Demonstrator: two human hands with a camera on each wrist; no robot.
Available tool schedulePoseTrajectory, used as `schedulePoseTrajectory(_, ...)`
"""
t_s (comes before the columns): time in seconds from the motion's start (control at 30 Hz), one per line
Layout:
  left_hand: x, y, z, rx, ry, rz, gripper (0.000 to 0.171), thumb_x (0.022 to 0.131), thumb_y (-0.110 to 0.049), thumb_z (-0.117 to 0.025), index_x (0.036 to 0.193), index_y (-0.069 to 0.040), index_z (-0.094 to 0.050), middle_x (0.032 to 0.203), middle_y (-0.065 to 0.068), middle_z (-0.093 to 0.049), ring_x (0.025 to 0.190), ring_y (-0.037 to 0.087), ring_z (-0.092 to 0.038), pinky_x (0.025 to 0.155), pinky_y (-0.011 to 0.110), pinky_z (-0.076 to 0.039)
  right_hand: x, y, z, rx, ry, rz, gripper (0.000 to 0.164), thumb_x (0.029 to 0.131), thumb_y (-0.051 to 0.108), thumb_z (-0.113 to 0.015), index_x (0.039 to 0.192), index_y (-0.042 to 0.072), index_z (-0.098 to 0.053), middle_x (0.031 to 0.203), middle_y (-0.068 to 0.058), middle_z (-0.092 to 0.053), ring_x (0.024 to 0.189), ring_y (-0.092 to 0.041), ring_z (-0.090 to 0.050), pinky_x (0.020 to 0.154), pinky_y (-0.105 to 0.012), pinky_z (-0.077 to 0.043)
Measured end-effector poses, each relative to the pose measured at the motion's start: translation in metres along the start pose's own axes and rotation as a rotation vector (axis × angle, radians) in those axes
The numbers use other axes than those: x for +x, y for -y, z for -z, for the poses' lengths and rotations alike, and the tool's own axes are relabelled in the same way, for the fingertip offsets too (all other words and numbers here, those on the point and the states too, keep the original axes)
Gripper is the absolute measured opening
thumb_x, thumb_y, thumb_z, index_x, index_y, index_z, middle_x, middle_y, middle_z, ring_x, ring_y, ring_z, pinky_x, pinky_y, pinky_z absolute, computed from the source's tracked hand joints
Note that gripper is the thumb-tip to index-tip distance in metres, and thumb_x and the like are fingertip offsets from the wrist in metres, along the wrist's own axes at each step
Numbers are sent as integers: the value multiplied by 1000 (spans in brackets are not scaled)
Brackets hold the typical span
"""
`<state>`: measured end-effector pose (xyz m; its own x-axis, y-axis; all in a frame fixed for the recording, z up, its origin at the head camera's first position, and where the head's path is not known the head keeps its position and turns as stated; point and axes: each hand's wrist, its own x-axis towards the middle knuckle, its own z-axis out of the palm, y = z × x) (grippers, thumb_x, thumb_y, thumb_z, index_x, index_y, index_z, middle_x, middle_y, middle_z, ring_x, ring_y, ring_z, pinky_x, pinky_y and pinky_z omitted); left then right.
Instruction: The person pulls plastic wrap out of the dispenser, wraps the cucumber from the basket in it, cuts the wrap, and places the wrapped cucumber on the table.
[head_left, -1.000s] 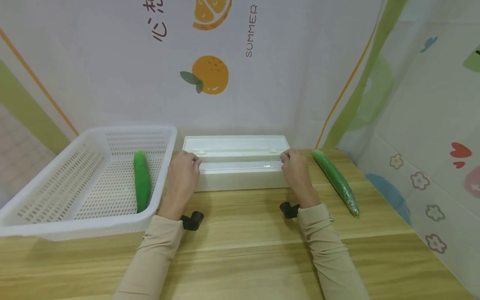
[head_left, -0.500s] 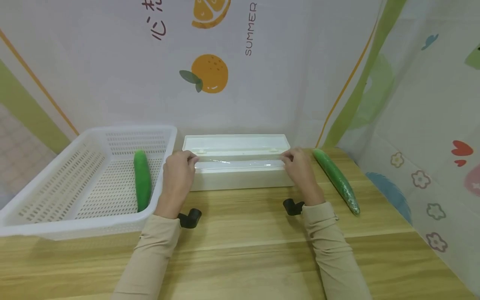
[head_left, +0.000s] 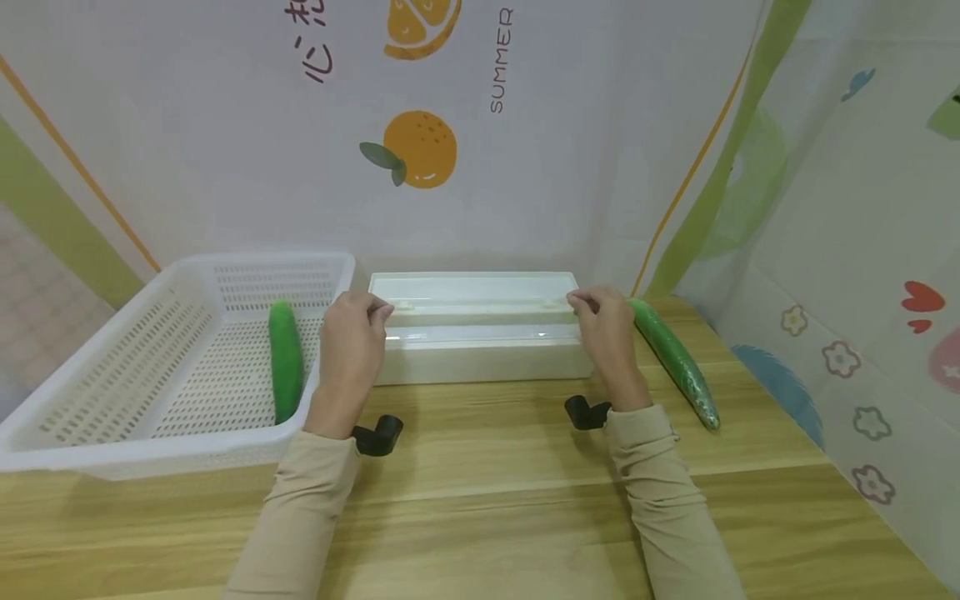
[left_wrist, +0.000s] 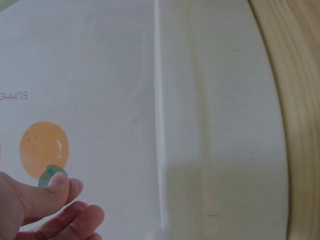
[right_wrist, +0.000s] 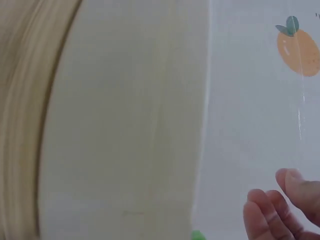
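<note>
A long white cling film dispenser box stands on the table with its lid raised at the back. My left hand is at the box's left end, thumb and forefinger pinching the edge of the clear cling film. At the right end, my right hand pinches the other side of that edge. The film is nearly invisible in the head view; in the right wrist view a thin bright streak marks the cling film. Both hands are raised slightly above the front wall of the box.
On the left, a white perforated basket holds a green cucumber. A film-wrapped cucumber lies on the wooden table to the right. A printed fabric backdrop hangs right behind the box.
Both hands have spread slightly apart and risen a little, holding the film's edge. Glints seen on the film between them half a second ago have faded. The basket and cucumbers stay put.
</note>
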<state>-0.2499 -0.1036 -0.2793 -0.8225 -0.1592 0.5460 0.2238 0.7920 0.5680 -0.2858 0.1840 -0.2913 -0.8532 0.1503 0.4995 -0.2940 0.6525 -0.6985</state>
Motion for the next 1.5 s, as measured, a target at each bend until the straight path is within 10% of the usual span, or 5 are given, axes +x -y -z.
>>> schedulePoseTrajectory(1.5,1,-25,53,-61,-98,-34,20,89,-16,-63,97,0,-71,99,18,-64,94,33,-61,79,45,-50,-2,42,33,103,-196,168,19,89,10,-61,95,-7,-68,97,-20,-60,89,-27,-58,80,-34,-51)
